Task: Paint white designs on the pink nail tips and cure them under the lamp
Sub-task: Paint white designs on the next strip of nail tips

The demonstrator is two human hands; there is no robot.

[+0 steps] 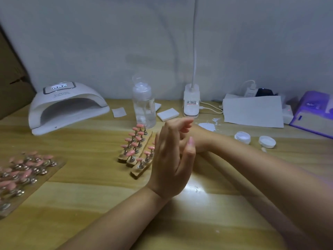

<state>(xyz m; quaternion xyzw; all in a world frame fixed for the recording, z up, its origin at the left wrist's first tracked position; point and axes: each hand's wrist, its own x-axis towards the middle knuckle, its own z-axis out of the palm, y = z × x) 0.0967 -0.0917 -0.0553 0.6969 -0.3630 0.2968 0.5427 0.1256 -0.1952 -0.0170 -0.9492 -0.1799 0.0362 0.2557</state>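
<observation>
Lamp [68, 105] stands far left, empty; pink tips [137, 147] sit on wooden stands mid-table, unpainted as far as visible. Left hand [169, 159] straight-fingered, holding nothing, pressed against right hand [187, 134], mostly hidden, grip unclear. Looks pre-painting: next needs a brush (none visible) and white jar [242, 137].

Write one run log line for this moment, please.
hands: left, right together, holding nothing | tips: on stands, unpainted | lamp: empty

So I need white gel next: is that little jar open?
Open: the jar has no lid on; its lid lies beside it.
</observation>
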